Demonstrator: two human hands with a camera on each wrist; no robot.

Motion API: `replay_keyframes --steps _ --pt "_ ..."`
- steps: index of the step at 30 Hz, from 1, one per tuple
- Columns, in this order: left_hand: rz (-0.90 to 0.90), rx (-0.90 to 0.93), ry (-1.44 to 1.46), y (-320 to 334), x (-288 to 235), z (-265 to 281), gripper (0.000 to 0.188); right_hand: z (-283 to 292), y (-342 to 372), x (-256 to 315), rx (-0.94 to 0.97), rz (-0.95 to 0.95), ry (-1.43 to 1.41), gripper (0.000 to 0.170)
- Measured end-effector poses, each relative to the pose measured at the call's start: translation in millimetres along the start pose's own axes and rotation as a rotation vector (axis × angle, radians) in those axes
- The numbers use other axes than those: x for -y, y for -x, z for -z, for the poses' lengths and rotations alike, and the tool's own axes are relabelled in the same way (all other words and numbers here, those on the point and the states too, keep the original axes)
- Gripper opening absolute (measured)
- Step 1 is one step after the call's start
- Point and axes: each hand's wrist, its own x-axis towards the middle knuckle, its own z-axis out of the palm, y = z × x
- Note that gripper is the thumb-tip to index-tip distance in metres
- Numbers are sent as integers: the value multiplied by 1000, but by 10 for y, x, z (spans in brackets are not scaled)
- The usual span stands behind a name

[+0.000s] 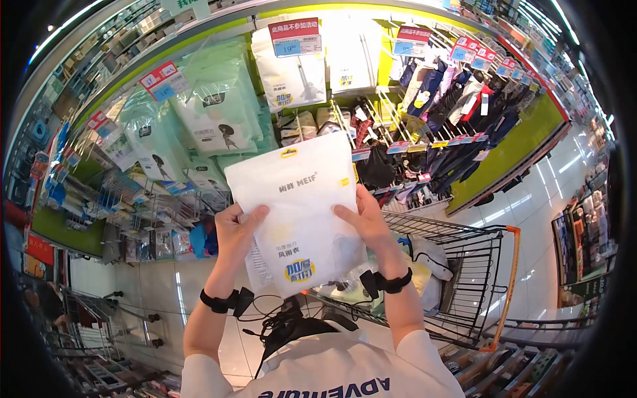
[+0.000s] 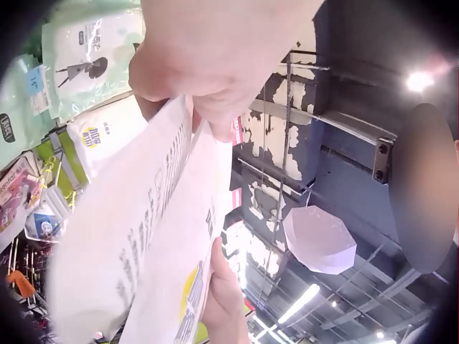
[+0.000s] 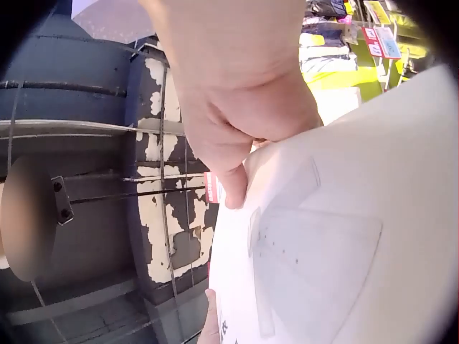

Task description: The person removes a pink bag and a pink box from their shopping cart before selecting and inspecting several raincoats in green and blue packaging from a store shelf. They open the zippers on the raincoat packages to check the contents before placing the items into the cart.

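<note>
Both hands hold a white packaged raincoat [image 1: 298, 212] upright in front of the chest, its printed front facing the head camera. My left hand [image 1: 237, 229] grips the left edge, thumb on the front and fingers behind. On the right edge, my right hand [image 1: 366, 215] pinches it the same way. A yellow-edged hanging slot shows at the top, a yellow and blue label near the bottom. Behind its lower left side a white panel with small print [image 2: 136, 229] stands slightly apart from the front. In the right wrist view, a pale folded shape shows through the package [image 3: 315, 258].
Ahead, a shelf rack holds green raincoat packs [image 1: 215, 106], white packs [image 1: 288, 73] and folded umbrellas [image 1: 458, 93], with red and blue price tags [image 1: 295, 38]. A wire shopping cart [image 1: 464, 285] with goods inside stands at the right, close to the body.
</note>
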Motion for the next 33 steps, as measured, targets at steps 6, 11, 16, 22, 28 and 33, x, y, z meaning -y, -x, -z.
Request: replay_keyframes --steps 6,11,16,22,28,33 --pt "-231 -255 -110 -614 100 216 20 77 -684 275 -149 128 28 36" --pt "-181 -229 -131 -858 400 666 21 98 -1281 354 -175 269 60 38" --pt "-136 -167 -72 -985 519 818 19 99 -1543 300 -212 307 63 38" --pt "-120 -66 -101 -1064 500 940 19 166 -1559 311 -257 291 49 38" --pt "-157 -38 -137 -1089 532 1023 17 162 -1578 324 -279 230 54 38" --pt "-238 -56 -332 -1003 491 1218 17 475 -2226 -38 -653 458 667 42"
